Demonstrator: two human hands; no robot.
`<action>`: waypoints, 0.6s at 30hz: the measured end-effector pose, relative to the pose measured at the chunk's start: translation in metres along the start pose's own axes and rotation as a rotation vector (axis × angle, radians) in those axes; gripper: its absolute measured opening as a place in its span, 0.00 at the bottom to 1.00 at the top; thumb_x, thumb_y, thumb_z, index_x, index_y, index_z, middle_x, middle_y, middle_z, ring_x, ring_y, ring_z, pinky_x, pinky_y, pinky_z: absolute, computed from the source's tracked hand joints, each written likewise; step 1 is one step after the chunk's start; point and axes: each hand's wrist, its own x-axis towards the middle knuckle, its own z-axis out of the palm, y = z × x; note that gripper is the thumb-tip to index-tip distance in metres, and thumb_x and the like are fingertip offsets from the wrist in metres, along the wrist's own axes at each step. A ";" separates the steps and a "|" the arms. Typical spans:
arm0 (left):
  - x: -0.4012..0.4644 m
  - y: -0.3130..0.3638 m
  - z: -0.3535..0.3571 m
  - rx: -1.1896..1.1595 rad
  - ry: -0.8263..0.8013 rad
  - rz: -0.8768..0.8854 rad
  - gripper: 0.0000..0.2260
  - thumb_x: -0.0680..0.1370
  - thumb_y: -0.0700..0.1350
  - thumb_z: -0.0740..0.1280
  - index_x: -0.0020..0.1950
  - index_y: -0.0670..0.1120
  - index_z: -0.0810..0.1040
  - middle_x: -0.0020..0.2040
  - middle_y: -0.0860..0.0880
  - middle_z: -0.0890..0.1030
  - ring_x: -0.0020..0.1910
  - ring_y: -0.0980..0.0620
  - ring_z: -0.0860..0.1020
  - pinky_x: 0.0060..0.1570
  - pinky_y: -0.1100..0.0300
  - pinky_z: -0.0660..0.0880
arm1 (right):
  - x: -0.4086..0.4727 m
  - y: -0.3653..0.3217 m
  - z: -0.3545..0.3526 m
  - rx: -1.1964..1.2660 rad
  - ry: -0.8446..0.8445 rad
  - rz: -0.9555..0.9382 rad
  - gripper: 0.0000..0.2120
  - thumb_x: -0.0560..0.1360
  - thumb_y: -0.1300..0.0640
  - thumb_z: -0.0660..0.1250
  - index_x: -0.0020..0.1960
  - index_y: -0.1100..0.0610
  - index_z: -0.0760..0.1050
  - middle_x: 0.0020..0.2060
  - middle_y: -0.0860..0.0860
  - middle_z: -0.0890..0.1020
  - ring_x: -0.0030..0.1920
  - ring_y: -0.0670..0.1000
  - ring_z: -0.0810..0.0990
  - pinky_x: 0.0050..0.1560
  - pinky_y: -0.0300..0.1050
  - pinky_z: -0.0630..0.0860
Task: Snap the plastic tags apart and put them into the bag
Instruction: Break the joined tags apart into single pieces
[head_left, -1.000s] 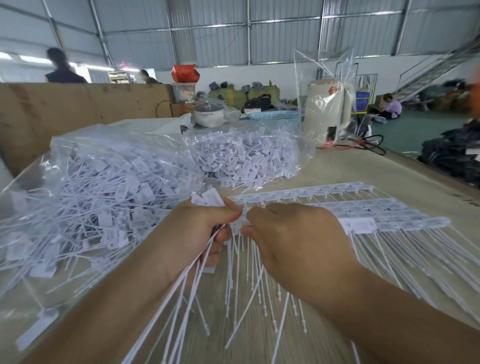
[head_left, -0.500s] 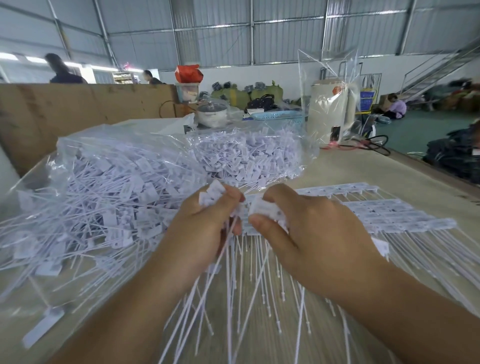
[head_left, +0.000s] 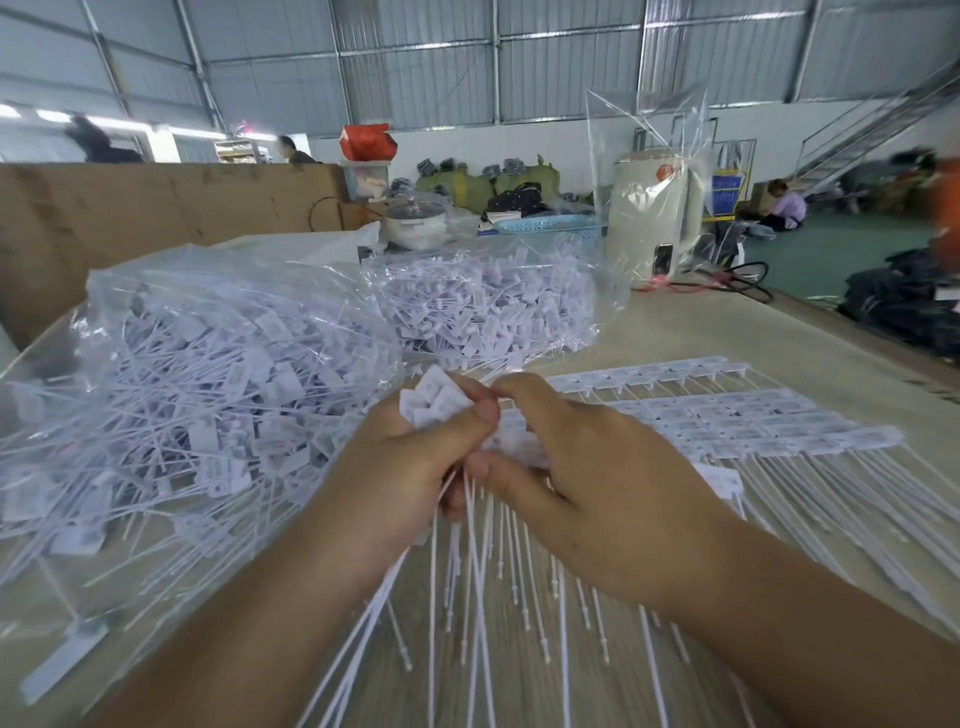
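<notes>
Where the two hands meet over the middle of the table (head_left: 727, 332), a small bundle of loosened tags (head_left: 434, 402) is pinched in the left hand (head_left: 415, 467), thumb pressed over the flat heads and the long tails trailing toward the near edge. The right hand (head_left: 587, 478) is curled onto the end of the joined strip (head_left: 727, 426), thumb and fingers closed on its nearest heads. The remaining strips are laid flat toward the right edge; the clear bag (head_left: 197, 374), already heaped with loose tags, is slumped along the left edge, with a second bag (head_left: 493, 306) behind it.

The tags are judged light, thin and springy — the heads stiff enough to snap cleanly, the tails whippy and easily tangled. A hold on the heads, close to the joint, is judged best.

The joint being worked is covered by both thumbs, so it cannot be told whether it has parted. The bag's mouth is not made out — only folds of film.
</notes>
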 end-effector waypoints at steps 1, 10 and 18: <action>0.001 0.001 -0.002 -0.019 0.034 -0.007 0.08 0.68 0.51 0.75 0.41 0.49 0.82 0.28 0.49 0.78 0.22 0.53 0.72 0.21 0.64 0.69 | 0.001 0.002 -0.002 -0.005 -0.003 0.021 0.19 0.75 0.35 0.51 0.52 0.47 0.69 0.32 0.43 0.72 0.32 0.46 0.73 0.31 0.44 0.68; 0.000 0.001 -0.007 0.031 -0.077 -0.120 0.09 0.67 0.58 0.72 0.39 0.53 0.82 0.28 0.50 0.78 0.24 0.55 0.75 0.22 0.63 0.69 | 0.003 0.012 -0.003 0.080 -0.106 0.027 0.17 0.78 0.41 0.57 0.34 0.46 0.62 0.26 0.45 0.68 0.27 0.45 0.69 0.31 0.45 0.64; 0.004 0.002 -0.004 -0.043 -0.001 -0.139 0.09 0.69 0.53 0.70 0.42 0.48 0.78 0.24 0.53 0.75 0.19 0.57 0.71 0.20 0.67 0.65 | 0.005 0.009 0.002 0.121 -0.012 0.037 0.18 0.77 0.44 0.63 0.32 0.50 0.65 0.23 0.46 0.67 0.26 0.47 0.68 0.30 0.49 0.68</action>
